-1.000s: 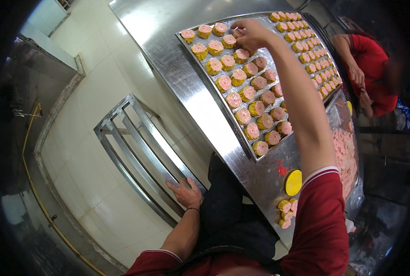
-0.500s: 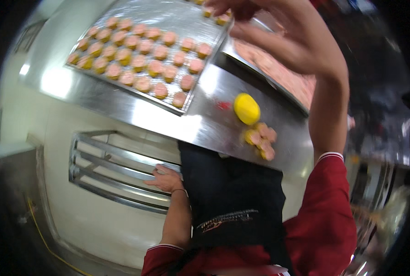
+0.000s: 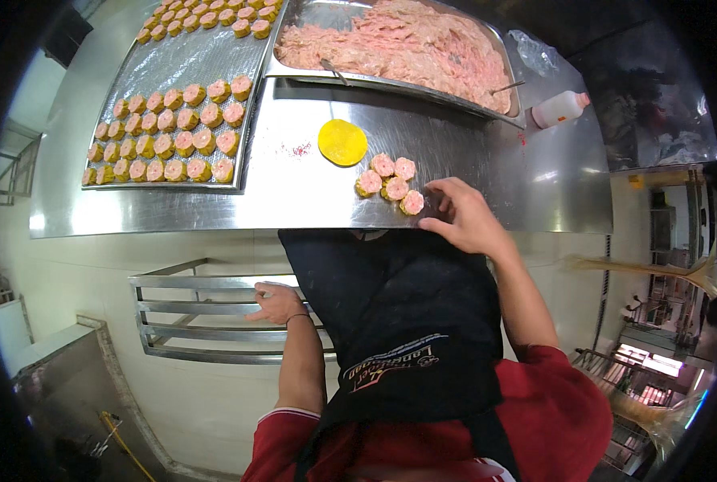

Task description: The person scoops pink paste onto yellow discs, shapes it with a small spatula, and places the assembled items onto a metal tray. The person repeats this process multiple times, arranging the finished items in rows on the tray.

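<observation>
My right hand (image 3: pixel 471 215) is over the steel table's front edge, thumb and fingers parted, with nothing between them. Just left of its fingertips stands a small cluster of dumplings (image 3: pixel 395 189), yellow-wrapped with pink meat on top. Behind the cluster lies a stack of round yellow wrappers (image 3: pixel 342 143). My left hand (image 3: pixel 278 304) hangs below the table edge in front of a metal rack (image 3: pixel 202 307), loosely curled with its fingers apart and holding nothing. Whether it touches the rack I cannot tell.
A tray (image 3: pixel 242 128) of dumplings in rows stands at the left. Behind the wrappers is a deep steel pan (image 3: pixel 391 87) of pink minced meat (image 3: pixel 423 48), with utensil handles sticking out. A white bottle (image 3: pixel 559 109) lies at the right, near a clear plastic bag (image 3: pixel 533 52).
My right hand has come down from above the tray and meat pan to beside the dumpling cluster. The whole view has turned and shifted. My left hand stays by the rack.
</observation>
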`<state>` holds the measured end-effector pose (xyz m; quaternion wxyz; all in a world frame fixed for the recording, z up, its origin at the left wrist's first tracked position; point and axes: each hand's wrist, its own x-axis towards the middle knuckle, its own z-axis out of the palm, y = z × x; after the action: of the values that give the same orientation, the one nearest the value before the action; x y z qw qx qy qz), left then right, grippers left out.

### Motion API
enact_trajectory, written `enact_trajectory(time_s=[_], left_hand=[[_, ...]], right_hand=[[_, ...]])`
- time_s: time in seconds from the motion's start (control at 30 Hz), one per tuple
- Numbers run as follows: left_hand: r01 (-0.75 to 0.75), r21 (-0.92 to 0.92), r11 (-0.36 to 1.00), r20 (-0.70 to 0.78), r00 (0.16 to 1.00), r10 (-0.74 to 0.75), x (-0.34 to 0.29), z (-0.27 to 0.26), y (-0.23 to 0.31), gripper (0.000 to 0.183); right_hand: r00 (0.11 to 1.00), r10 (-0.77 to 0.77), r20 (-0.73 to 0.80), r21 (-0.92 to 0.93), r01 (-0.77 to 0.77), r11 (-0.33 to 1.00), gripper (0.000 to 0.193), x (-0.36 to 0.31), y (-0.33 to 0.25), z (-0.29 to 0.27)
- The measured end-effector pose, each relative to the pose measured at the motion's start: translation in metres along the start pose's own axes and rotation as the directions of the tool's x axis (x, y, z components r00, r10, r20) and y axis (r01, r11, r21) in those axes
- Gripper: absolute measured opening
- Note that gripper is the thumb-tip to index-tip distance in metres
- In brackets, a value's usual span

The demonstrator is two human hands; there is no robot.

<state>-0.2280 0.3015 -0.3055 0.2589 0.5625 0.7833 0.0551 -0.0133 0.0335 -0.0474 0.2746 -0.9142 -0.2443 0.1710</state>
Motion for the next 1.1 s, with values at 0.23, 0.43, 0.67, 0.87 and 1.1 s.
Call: enact_trajectory(time_s=[0.23,0.43,0.67,0.87,1.1], left_hand=[[-0.054,-0.025,0.998,-0.026,0.998,0.054,-0.003,-0.004,-0.002,0.079],[-0.038,0.001,0.999,0.024,0.999,0.038,-0.001,-0.002,-0.003,0.077],[-0.028,-0.006,1.000,0.000,1.000,0.028,0.001,0.000,-0.006,0.077],[0.021,0.036,0.999,-0.025,0.999,-0.021,0.005,0.004,-0.003,0.071],[0.047,0.004,0.999,-0.089,0.995,-0.046,0.006,0.008,-0.008,0.056]], right_hand=[[0.984,0.013,-0.179,0.051,-0.004,0.999,0.042,0.003,-0.002,0.037],[0.764,-0.067,-0.642,-0.040,0.053,0.998,0.033,0.004,0.023,0.019],[0.860,-0.054,-0.508,-0.185,-0.048,0.982,0.051,0.007,0.048,0.029],[0.951,-0.096,-0.294,-0.034,0.090,0.995,0.044,0.015,0.035,0.016],[0.989,-0.142,-0.037,0.614,0.135,0.777,0.036,0.039,-0.063,-0.014]])
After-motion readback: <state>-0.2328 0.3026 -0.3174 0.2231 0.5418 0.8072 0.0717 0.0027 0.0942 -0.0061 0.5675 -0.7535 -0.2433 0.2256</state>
